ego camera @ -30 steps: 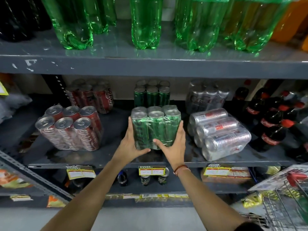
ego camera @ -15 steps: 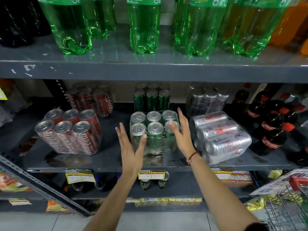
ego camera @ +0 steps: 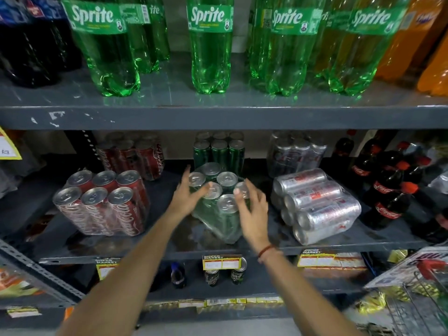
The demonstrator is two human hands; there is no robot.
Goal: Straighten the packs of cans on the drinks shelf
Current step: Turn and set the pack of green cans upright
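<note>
A shrink-wrapped green can pack [ego camera: 224, 214] stands upright in the middle of the grey drinks shelf [ego camera: 169, 248], turned askew with one corner toward me. My left hand [ego camera: 188, 195] grips its left upper corner, thumb over a can top. On the pack's right side is my right hand [ego camera: 253, 209], fingers curled around a can. A red cola can pack [ego camera: 101, 204] stands at the left, leaning slightly. At the right, a silver can pack [ego camera: 317, 204] lies on its side.
Behind stand a red pack [ego camera: 131, 156], a green pack [ego camera: 219, 151] and a silver pack [ego camera: 295, 151]. Cola bottles [ego camera: 388, 190] crowd the right end. Sprite bottles [ego camera: 211, 44] fill the shelf above. A wire shopping trolley [ego camera: 417, 299] is at lower right.
A second ago both hands held the green pack; half a second ago they were open beside it. Now they grip it again and it has turned askew.
</note>
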